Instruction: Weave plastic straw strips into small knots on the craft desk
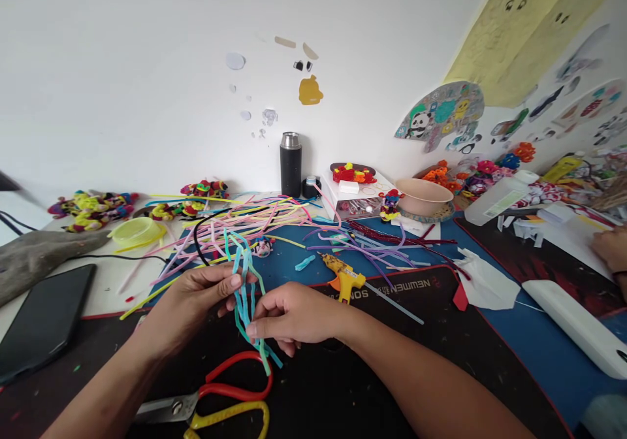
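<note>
Both hands hold a small bundle of bent turquoise pipe cleaners above the black mat. My left hand pinches the bundle near its upper middle, thumb in front. Lower down, my right hand closes its thumb and fingers on the same strands. Loose ends poke out above and below. Under the hands lie scissors with one red and one yellow handle, their blades pointing left. A short turquoise twisted piece rests just beyond my right hand, beside a yellow glue gun with a glue stick in its back.
Many pink and yellow pipe cleaners spread behind the hands, with purple ones farther right. A black phone lies left. A thermos, a beige bowl and a bottle stand behind. Another person's hand shows far right.
</note>
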The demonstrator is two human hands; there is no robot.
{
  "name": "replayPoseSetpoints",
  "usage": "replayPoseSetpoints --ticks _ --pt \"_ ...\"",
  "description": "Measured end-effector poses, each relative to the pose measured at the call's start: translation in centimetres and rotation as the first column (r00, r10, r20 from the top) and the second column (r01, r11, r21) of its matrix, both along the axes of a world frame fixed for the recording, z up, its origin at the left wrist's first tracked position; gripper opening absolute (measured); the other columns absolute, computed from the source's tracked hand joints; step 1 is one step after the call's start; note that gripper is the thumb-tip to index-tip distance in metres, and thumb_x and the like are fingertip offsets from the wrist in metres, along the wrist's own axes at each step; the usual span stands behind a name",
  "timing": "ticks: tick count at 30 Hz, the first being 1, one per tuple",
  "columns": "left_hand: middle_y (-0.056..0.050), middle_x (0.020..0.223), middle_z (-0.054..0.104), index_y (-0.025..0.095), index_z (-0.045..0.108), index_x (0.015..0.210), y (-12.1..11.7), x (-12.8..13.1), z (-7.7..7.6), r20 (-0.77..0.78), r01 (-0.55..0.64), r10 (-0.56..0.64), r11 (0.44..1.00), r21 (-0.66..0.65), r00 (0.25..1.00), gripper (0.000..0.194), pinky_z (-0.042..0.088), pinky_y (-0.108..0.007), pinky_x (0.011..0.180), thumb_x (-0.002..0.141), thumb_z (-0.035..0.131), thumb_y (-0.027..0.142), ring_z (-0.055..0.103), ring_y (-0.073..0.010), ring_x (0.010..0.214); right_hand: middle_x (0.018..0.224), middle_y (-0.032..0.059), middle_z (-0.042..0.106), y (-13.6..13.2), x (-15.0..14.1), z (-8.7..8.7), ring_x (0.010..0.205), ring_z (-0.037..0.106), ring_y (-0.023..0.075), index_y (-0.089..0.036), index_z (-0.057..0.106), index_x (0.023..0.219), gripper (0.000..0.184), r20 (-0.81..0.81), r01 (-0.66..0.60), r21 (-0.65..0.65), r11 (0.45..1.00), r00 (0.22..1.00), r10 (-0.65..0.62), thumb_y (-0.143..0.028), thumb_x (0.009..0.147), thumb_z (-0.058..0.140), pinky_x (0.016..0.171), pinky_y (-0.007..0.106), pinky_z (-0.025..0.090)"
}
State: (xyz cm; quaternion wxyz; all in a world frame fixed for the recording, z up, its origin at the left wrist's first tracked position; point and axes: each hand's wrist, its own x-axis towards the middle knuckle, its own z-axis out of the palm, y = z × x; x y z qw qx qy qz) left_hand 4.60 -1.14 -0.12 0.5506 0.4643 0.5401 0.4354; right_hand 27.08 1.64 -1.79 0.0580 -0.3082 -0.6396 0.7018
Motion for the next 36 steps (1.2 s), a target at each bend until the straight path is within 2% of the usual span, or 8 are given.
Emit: replayPoseSetpoints --ticks 4,9,12,15,18,24,31,36 --pt "-0.003 0.058 0.067 0.021 0.085 0.065 0.1 -0.1 -0.3 -0.015 0.008 -0.008 1.0 0.004 1.0 0.042 0.04 -0.024 0.05 0.058 0.105 0.057 0.05 -0.0144 0.054 0.051 -0.0091 0.06 0.0 -0.1 -0.1 0.046 0.056 0.0081 -0.018 0.073 0.096 0.025 0.003 0.001 -0.003 1.0 1.0 -0.001 -0.041 0.102 0.081 0.056 0.019 0.044" --pt "0.0 0.052 0.061 0.021 0.079 0.06 0.1 -0.1 -0.1 0.0 0.007 -0.007 1.0 -0.002 1.0 0.044 0.038 -0.022 0.048 0.063 0.103 0.058 0.046 -0.0115 0.048 0.055 -0.0086 0.061 -0.2 -0.1 0.2 0.048 0.057 0.0087 -0.018 0.073 0.095 0.038 -0.053 0.032 0.004 0.999 0.998 -0.032 -0.053 0.097 0.086 0.053 0.02 0.043" --pt "0.0 0.05 0.061 0.021 0.078 0.058 -0.1 0.0 0.3 0.014 0.017 -0.016 1.0 -0.022 1.0 0.043 0.037 -0.022 0.046 0.06 0.105 0.056 0.047 -0.0115 0.046 0.056 -0.0084 0.06 0.1 0.0 0.4 0.046 0.056 0.0093 -0.018 0.071 0.097 0.041 -0.125 0.152 0.02 0.988 0.981 -0.148 -0.058 0.098 0.082 0.049 0.021 0.042" --pt "0.0 0.049 0.061 0.021 0.079 0.061 -0.2 0.3 0.4 0.005 0.067 -0.067 0.995 -0.075 0.998 0.045 0.036 -0.023 0.044 0.06 0.105 0.058 0.048 -0.0119 0.043 0.056 -0.0089 0.057 0.6 0.1 0.4 0.045 0.055 0.0098 -0.02 0.068 0.097 0.039 -0.205 0.328 0.03 0.944 0.926 -0.315 -0.058 0.102 0.075 0.047 0.021 0.041" --pt "0.0 0.048 0.061 0.02 0.079 0.063 -0.3 0.8 0.3 -0.003 0.131 -0.133 0.982 -0.135 0.991 0.046 0.036 -0.023 0.044 0.062 0.103 0.06 0.048 -0.0122 0.043 0.056 -0.0091 0.058 1.0 0.1 0.2 0.044 0.054 0.0103 -0.02 0.067 0.1 0.038 -0.264 0.43 0.031 0.903 0.874 -0.407 -0.057 0.1 0.078 0.044 0.021 0.04" --pt "0.001 0.05 0.061 0.019 0.075 0.061 -0.5 1.5 0.2 0.023 0.199 -0.198 0.961 -0.192 0.98 0.047 0.038 -0.023 0.044 0.059 0.103 0.057 0.051 -0.0127 0.045 0.059 -0.0079 0.06 0.5 -0.2 -0.3 0.045 0.055 0.0091 -0.02 0.068 0.097 0.042 -0.303 0.42 0.08 0.904 0.874 -0.38 -0.059 0.095 0.084 0.045 0.02 0.041" --pt "0.0 0.051 0.062 0.016 0.081 0.068 -0.4 1.7 -0.2 0.009 0.29 -0.294 0.935 -0.206 0.956 0.045 0.038 -0.022 0.046 0.067 0.1 0.057 0.051 -0.0119 0.046 0.062 -0.0053 0.064 0.3 -0.3 -0.3 0.046 0.054 0.0092 -0.02 0.065 0.09 0.047 -0.3 0.421 0.125 0.899 0.879 -0.37 -0.064 0.097 0.079 0.046 0.021 0.041" --pt "0.001 0.05 0.059 0.015 0.082 0.068 -0.6 1.5 -0.6 0.064 0.311 -0.305 0.923 -0.225 0.95 0.044 0.039 -0.021 0.043 0.066 0.101 0.054 0.048 -0.0106 0.045 0.064 -0.0042 0.067 0.3 -0.3 -0.3 0.047 0.055 0.0085 -0.02 0.065 0.085 0.046 -0.306 0.417 0.138 0.899 0.881 -0.361 -0.062 0.098 0.079 0.048 0.021 0.042"
